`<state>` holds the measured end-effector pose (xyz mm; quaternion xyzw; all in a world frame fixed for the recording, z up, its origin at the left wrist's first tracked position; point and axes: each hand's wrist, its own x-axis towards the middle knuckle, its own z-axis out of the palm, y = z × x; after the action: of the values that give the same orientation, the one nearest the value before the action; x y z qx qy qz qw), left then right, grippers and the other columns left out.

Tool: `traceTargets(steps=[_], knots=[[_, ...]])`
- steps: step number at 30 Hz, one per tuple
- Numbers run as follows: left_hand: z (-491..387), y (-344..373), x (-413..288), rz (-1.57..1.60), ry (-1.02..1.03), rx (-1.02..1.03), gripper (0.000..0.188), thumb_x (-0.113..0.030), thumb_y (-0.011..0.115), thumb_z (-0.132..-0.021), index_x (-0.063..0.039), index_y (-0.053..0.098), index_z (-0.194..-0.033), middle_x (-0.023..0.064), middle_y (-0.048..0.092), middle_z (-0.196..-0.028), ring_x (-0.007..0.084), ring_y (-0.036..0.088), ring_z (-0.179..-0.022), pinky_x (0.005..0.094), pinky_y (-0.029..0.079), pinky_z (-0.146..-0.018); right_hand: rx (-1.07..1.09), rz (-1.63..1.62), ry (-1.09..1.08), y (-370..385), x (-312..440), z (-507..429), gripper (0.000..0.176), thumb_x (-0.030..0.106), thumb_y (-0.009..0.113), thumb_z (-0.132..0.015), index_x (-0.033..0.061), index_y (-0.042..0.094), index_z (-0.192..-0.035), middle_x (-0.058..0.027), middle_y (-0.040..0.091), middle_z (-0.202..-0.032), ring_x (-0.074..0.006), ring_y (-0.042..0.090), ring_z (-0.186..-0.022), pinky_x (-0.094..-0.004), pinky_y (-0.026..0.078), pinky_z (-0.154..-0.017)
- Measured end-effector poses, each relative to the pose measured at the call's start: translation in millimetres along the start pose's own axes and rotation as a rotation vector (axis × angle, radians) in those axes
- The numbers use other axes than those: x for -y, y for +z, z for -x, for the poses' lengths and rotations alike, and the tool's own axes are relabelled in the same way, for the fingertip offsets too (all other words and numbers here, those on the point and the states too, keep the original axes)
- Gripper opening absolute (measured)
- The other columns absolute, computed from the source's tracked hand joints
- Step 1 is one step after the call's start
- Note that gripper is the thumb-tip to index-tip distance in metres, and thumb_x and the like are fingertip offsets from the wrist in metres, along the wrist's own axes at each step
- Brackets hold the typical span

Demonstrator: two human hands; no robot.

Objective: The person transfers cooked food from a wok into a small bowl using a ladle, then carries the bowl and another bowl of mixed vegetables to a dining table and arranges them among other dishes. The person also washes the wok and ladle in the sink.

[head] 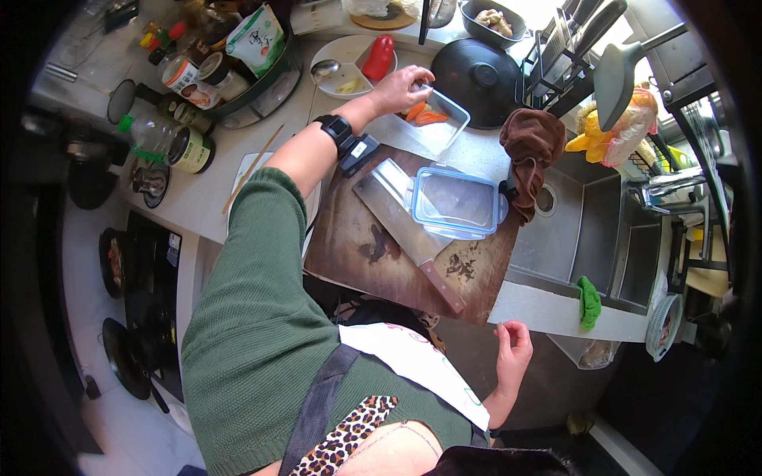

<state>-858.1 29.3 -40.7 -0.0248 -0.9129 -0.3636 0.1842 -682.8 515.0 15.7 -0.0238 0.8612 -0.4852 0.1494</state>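
My left hand reaches over the counter, its fingers on the rim of a clear plastic food container holding orange vegetable slices. My right hand is beyond the board's near right corner, fingers loosely bent, with nothing visible in it. On the wooden cutting board lies a cleaver with a wooden handle. A clear lid with a blue seal partly covers its blade. Behind my left hand, a divided white plate carries a red pepper, a spoon and yellowish pieces.
A black lidded pot and a knife rack stand at the back. A brown cloth hangs by the steel sink; a green cloth lies on its near edge. Bottles and jars crowd the left.
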Motion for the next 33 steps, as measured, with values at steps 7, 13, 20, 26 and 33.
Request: traceTargets(steps=[7,13,20,26,33], knots=[[10.0,1.3,5.1,-0.252,0.209,0.063,0.048,-0.02,0.065,-0.079,-0.007,0.048,-0.122,0.0124,0.057,-0.097,0.0266,0.055,-0.088,0.0337,0.047,-0.08,0.013,0.007,-0.026,2.8,8.0,-3.4,0.005,0.002,0.059,-0.084,0.0005,0.054,-0.082,-0.0008,0.055,-0.074,-0.0075,0.054,-0.069,-0.0203,0.043,-0.065],[13.9,-8.7,3.9,-0.075,-0.088,0.242,0.05,-0.021,0.066,-0.079,-0.009,0.048,-0.125,0.0117,0.057,-0.109,0.0222,0.055,-0.098,0.0307,0.046,-0.085,-0.006,0.112,-0.077,-16.3,3.0,2.0,0.006,0.004,0.059,-0.084,0.0,0.055,-0.087,-0.0047,0.057,-0.083,-0.0123,0.055,-0.079,-0.0242,0.043,-0.071],[27.6,-78.3,-66.9,1.161,-0.054,-0.564,0.059,-0.029,0.052,-0.089,-0.008,0.026,-0.137,0.0155,0.047,-0.127,0.0243,0.047,-0.116,0.0382,0.037,-0.098,-0.426,0.464,-0.117,-131.0,-102.1,-55.2,0.05,0.018,0.061,-0.084,0.0061,0.041,-0.129,-0.0175,0.042,-0.127,-0.0295,0.041,-0.118,-0.0369,0.036,-0.094],[115.1,-19.8,-202.8,1.277,-0.345,-0.216,0.056,-0.028,0.055,-0.088,-0.007,0.034,-0.135,0.0108,0.048,-0.127,0.0222,0.048,-0.113,0.0372,0.038,-0.096,-0.394,0.821,0.013,-198.1,-221.1,-163.9,0.067,0.025,0.06,-0.082,0.0129,0.027,-0.139,-0.0239,0.031,-0.137,-0.039,0.029,-0.127,-0.0438,0.029,-0.101],[145.4,139.9,-338.5,1.436,-0.534,0.055,0.062,-0.039,0.051,-0.09,-0.012,0.026,-0.14,0.0072,0.025,-0.144,0.0207,0.02,-0.134,0.0457,0.027,-0.104,-0.015,0.238,-0.385,-158.9,-144.4,-200.0,0.03,0.005,0.055,-0.083,-0.0054,0.051,-0.11,-0.0181,0.06,-0.099,-0.0279,0.059,-0.087,-0.0363,0.047,-0.077]])
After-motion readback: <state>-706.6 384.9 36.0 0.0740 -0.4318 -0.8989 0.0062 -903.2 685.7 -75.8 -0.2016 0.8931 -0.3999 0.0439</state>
